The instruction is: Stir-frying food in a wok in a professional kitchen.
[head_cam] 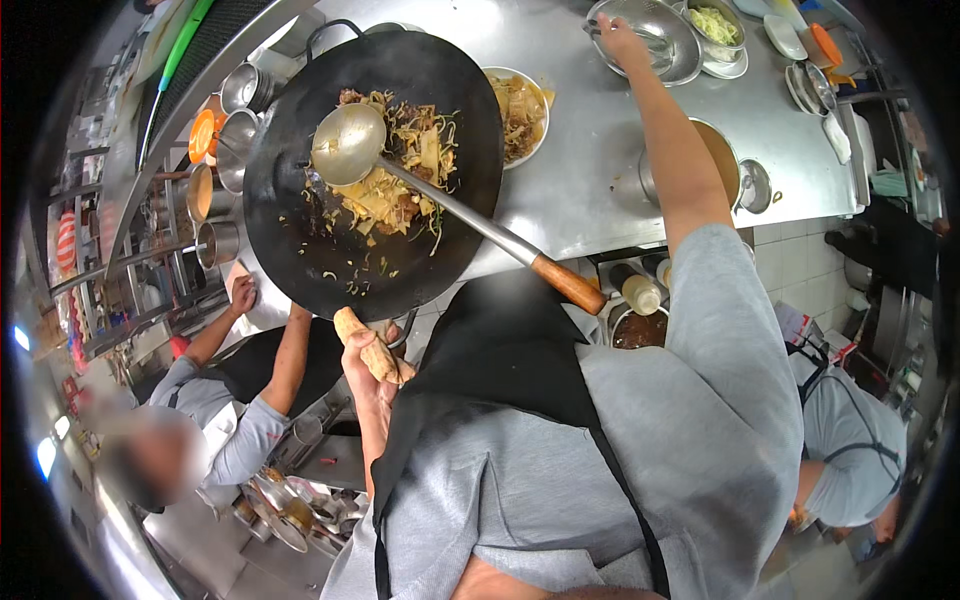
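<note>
A large black wok is held tilted over the front left of the steel counter. My left hand grips its near loop handle through a folded tan cloth. Inside the wok lie flat noodles with bean sprouts and brown meat pieces. A wood-handled steel ladle rests across them, its handle sticking out over the rim towards me. At the far right my right hand is closed on metal tongs over a perforated steel bowl. Beside the wok, partly hidden by it, sits a white plate of noodles.
A pot of brown liquid stands under my right forearm. Shredded cabbage fills a bowl at the back right. Below the counter are a squeeze bottle and a dark-sauce container. Co-workers stand at left and right.
</note>
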A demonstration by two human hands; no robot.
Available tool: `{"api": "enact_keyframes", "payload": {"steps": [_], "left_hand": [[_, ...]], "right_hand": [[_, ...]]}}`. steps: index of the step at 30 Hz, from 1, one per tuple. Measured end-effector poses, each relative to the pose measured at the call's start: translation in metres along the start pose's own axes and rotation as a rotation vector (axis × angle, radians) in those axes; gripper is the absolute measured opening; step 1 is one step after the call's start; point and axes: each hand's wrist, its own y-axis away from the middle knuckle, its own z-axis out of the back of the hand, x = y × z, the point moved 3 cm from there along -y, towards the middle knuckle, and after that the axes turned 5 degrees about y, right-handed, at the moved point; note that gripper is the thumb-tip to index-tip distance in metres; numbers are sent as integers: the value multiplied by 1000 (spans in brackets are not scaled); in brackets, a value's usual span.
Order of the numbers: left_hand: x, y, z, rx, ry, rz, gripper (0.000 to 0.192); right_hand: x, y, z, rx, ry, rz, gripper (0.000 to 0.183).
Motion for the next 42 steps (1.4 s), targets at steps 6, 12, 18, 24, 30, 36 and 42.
{"api": "enact_keyframes", "payload": {"steps": [6,12,18,24,30,36,42], "left_hand": [[-7,-1,-6,14,49,55,32],[-15,-11,-8,-48,54,60,34],[-20,-12,16,-79,43,131,36],[-17,-17,16,-52,43,191,38],[-20,-7,-2,-170,-24,54,32],[-15,-9,-5,-129,14,55,31],[-14,-11,-8,-133,57,65,34]], "right_hand": [[-18,-12,-14,-146,33,-27,49],[5,116,111,-53,-223,8,35],[32,196,125,512,-527,87,32],[37,234,96,737,-1241,-173,29],[32,169,88,344,152,515,39],[52,142,52,272,779,1073,36],[74,103,16,300,824,1216,41]]}}
